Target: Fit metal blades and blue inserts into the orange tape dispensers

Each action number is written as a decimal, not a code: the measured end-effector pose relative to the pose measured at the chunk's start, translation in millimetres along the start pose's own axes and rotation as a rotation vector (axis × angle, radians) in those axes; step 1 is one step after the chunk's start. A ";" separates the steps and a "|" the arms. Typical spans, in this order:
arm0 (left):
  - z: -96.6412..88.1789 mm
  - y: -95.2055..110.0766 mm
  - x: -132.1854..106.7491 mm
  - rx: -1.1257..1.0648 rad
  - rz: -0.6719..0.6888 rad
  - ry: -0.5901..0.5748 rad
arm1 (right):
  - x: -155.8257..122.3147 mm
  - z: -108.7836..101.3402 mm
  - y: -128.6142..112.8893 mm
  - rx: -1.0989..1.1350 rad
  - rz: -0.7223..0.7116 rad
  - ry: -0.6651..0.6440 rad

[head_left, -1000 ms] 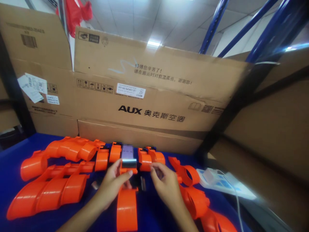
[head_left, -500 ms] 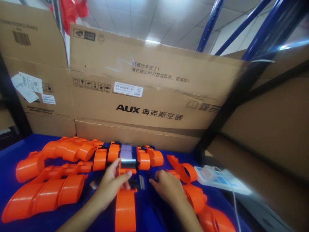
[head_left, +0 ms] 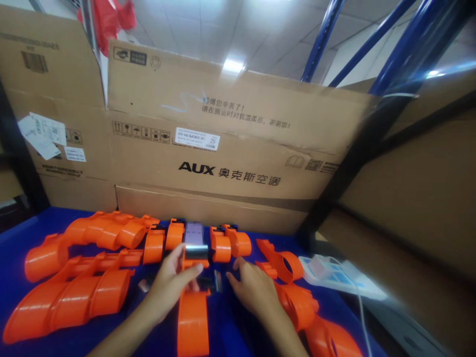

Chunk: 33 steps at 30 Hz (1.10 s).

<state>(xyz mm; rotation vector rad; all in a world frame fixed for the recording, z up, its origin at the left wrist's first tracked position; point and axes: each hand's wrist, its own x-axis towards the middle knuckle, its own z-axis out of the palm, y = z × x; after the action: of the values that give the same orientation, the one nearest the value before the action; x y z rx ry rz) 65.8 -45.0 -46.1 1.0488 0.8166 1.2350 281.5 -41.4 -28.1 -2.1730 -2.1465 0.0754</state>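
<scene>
Closest in, a broad orange ring [head_left: 193, 325] is seen just below the left hand, over the blue surface [head_left: 15, 253]; whether it is joined to the piece above cannot be told. Alongside the right forearm, loose orange bands [head_left: 332, 337] are bunched, and could be swept aside if the elbow were swung outward.

Now up to the left hand [head_left: 174, 277]: an orange part with a dark glossy band [head_left: 196, 253] is pinched there, thumb laid along its near edge, index finger raised at its left side, other fingertips partly hidden beneath. With support seen from one side only, it might well be tipped or twisted by any push from the right.

And across to the right hand [head_left: 253, 282]: thumb and index finger are parted, nothing is seen gripped between them, and the remaining fingers are curled, tips hidden. The held part lies left of those fingers, clear of them. In that gap a small dark strip [head_left: 217, 281] is spotted, easily knocked, it seems, by a careless thumb.

Directly behind, a phone-like screen [head_left: 194, 233] is propped; it could be bumped if the part were shoved forward. It is flanked by orange-and-black pieces [head_left: 154, 243], and everything is backed by printed cardboard [head_left: 230, 148].
</scene>
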 end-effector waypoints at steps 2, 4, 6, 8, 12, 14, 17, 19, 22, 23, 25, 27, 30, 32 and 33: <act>0.8 1.2 -0.6 0.010 0.002 -0.001 | 2.2 2.0 -1.4 0.005 -0.004 0.003; 2.0 2.9 -1.2 0.018 0.004 0.007 | 4.2 4.4 -2.6 0.004 -0.008 0.000; 3.0 4.4 -1.8 0.023 0.007 0.011 | 5.8 6.4 -2.9 -0.001 -0.009 -0.001; 3.5 5.1 -2.2 0.026 0.009 0.009 | 6.7 7.3 -1.8 -0.006 -0.005 0.006; 3.1 4.5 -2.4 0.023 0.011 0.000 | 6.4 6.9 3.6 -0.003 0.001 0.031; 3.0 4.2 -2.4 0.019 0.009 0.001 | 5.5 6.3 5.9 0.004 0.000 0.042; 3.7 4.6 -2.5 0.015 -0.004 0.016 | 4.7 3.6 7.1 0.032 -0.002 0.069; 4.2 5.1 -2.5 0.013 -0.005 0.028 | 4.6 -0.1 6.7 0.064 -0.002 0.097; 4.3 5.1 -2.2 0.005 0.010 0.016 | 3.8 -5.7 4.5 0.173 -0.048 0.148; 4.1 4.9 -2.1 0.002 0.014 0.007 | 3.1 -6.4 3.1 0.288 -0.087 0.173; 3.7 4.3 -1.9 -0.003 0.019 -0.003 | 1.0 -5.4 -1.1 0.622 -0.175 0.214; 3.5 3.7 -1.9 -0.003 0.023 -0.001 | -1.4 -2.2 -7.0 0.953 -0.240 0.242; 3.5 3.4 -2.0 -0.004 0.030 -0.005 | -4.6 1.9 -16.9 1.177 -0.290 0.266; 3.7 3.5 -2.1 -0.004 0.030 -0.012 | -6.5 2.9 -22.7 1.237 -0.306 0.277; 3.8 3.6 -2.2 -0.004 0.030 -0.011 | -7.5 3.1 -25.2 1.259 -0.301 0.285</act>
<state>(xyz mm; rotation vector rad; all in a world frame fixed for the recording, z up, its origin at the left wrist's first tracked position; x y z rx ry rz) 67.7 -47.8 -41.6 1.0669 0.7925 1.2545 256.0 -48.5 -29.0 -1.0432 -1.4999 0.7814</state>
